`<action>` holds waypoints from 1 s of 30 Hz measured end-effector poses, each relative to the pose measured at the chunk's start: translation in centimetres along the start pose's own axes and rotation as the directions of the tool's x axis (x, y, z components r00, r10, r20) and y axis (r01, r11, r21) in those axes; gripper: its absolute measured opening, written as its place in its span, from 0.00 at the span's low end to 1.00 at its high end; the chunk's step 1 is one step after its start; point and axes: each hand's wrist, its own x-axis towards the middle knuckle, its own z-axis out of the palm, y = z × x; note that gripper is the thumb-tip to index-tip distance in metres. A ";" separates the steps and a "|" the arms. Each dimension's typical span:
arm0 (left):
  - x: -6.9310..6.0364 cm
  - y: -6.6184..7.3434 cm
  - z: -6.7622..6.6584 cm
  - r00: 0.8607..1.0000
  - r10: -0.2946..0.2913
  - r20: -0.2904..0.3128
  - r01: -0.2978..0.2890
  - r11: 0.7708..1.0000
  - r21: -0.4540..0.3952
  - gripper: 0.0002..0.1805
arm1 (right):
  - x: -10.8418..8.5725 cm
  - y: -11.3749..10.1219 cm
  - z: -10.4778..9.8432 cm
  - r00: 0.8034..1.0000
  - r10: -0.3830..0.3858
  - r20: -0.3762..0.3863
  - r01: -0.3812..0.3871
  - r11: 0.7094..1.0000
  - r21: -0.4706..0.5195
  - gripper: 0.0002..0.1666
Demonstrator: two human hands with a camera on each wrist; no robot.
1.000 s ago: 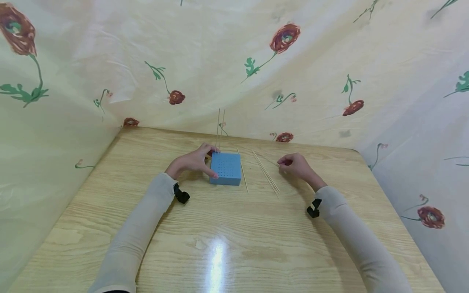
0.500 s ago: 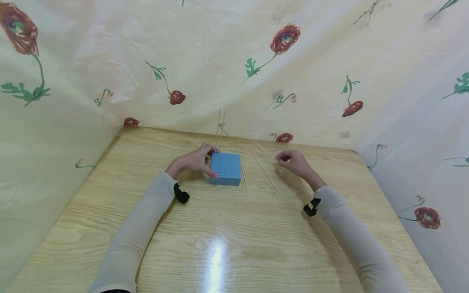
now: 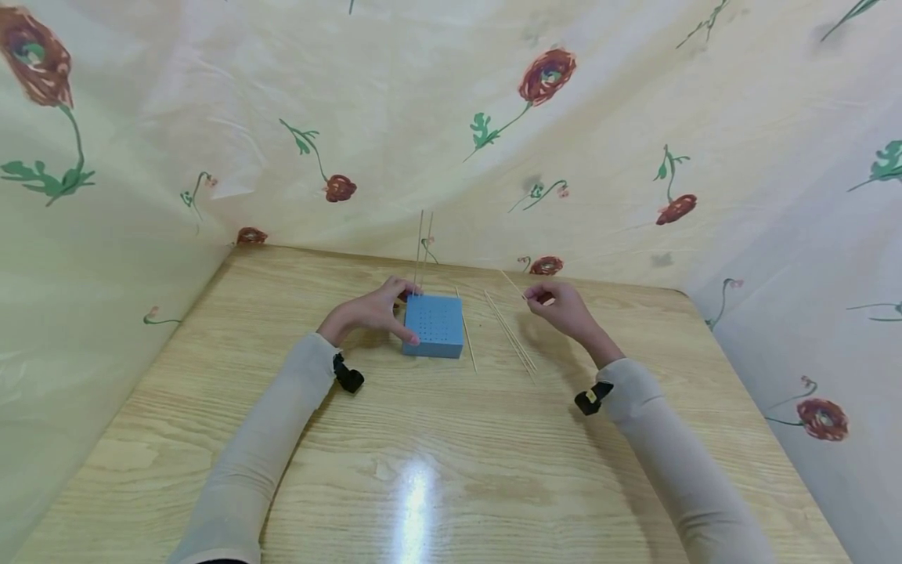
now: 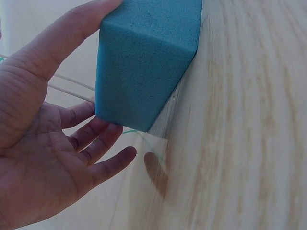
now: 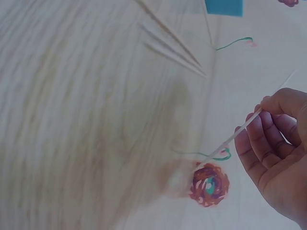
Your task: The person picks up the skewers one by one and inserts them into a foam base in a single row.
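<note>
Pinching one thin stick (image 5: 230, 138) between thumb and fingertips: right hand (image 3: 564, 309), to the right of the loose sticks (image 5: 168, 32). Held stick slants, far end pointing toward the table's back edge. Left hand (image 3: 373, 309) grips the blue block (image 3: 434, 323), thumb at its near left corner, fingers round by the far side. Block rests on the tabletop (image 3: 493, 439), closer to the back edge than to the person; upper face dotted with rows of small holes. Two upright sticks (image 3: 419, 251) rise at its far left corner, seemingly seated in it, though the fingers partly cover their bases. Single stick (image 3: 470, 345) lies just beside the block's right edge. Loose sticks, narrowly fanned, lie between that one and the right hand. Wide stretch of tabletop runs toward the person between left sleeve (image 3: 264, 446) and right sleeve (image 3: 683, 454), crossed by a glare streak (image 3: 414, 509). Flowered sheet (image 3: 423, 102) hangs along the back edge and both sides.
</note>
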 end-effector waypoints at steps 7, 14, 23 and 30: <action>-0.1 0.1 0.1 1.000 -0.006 -0.002 0.006 1.000 0.000 0.51 | 0.3 -1.2 -0.1 1.000 -0.006 -0.008 0.006 0.999 0.040 0.11; -0.1 0.0 0.1 1.000 0.001 -0.001 -0.001 1.000 0.002 0.51 | 0.6 -2.6 0.1 0.999 -0.008 -0.031 0.012 0.992 0.122 0.12; -0.1 0.1 0.0 1.000 0.015 0.001 -0.015 1.000 0.005 0.51 | 1.3 -4.0 0.7 0.998 -0.023 -0.054 0.037 0.962 0.272 0.11; -0.2 0.2 0.0 1.000 0.012 0.008 -0.012 1.000 -0.005 0.51 | 1.6 -5.4 1.1 0.996 -0.045 -0.072 0.069 0.919 0.388 0.10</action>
